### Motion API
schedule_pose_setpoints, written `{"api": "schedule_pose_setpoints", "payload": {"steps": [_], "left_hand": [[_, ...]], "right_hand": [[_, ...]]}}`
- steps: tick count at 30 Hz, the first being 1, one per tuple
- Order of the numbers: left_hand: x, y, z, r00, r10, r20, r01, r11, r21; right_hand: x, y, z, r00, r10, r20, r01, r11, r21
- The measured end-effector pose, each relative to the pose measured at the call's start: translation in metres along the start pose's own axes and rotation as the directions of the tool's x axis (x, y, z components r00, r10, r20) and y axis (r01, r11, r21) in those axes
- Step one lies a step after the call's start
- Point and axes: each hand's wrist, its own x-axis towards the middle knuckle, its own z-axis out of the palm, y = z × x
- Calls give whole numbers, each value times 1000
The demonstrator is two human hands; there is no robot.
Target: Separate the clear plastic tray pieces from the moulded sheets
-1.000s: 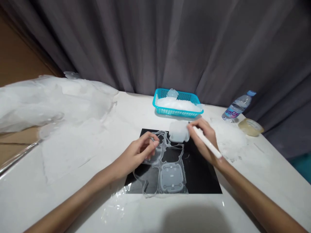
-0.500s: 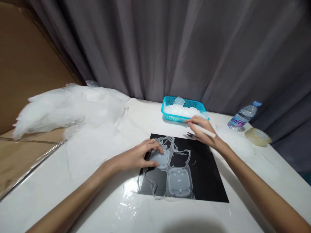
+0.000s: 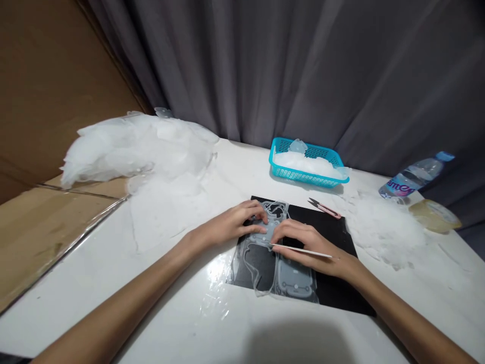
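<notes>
On a black mat (image 3: 337, 283) lies a clear plastic sheet (image 3: 250, 273) with cut-out openings and loose strips. Frosted rounded-square panels are part of it, one upper panel (image 3: 267, 235) and one lower panel (image 3: 294, 281). My left hand (image 3: 242, 222) rests on the upper panel's left side, thumb and fingers apart, pressing it down. In my right hand (image 3: 306, 245) is a slim white pen-like tool (image 3: 303, 249), its tip at the upper panel's lower edge; the tip's kind is too small to tell. My right hand partly covers the lower panel.
Pink-handled thread snips (image 3: 325, 207) lie at the mat's upper right edge. Behind stands a turquoise basket (image 3: 308, 179) with white pieces. A white pile (image 3: 140, 141) is at left by cardboard (image 3: 76, 212). At right are white scraps (image 3: 390, 232), a water bottle (image 3: 413, 179) and a tape roll (image 3: 435, 216).
My right hand has moved from near the basket and snips down and left onto the plastic sheet, still holding the white tool. My left hand stays on the upper panel. The view has shifted.
</notes>
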Motion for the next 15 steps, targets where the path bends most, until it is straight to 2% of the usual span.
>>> {"api": "schedule_pose_setpoints", "payload": {"steps": [7, 11, 15], "left_hand": [[-3, 9, -12, 988, -55, 143, 70, 992, -102], [-4, 10, -14, 987, -82, 139, 98, 989, -113], [-3, 9, -11, 988, -62, 144, 73, 994, -75]], "right_hand": [[-3, 3, 7, 1000, 0, -23, 0, 1000, 5], [-4, 5, 13, 999, -36, -23, 35, 999, -40], [-5, 4, 14, 998, -56, -9, 55, 996, -74]]}}
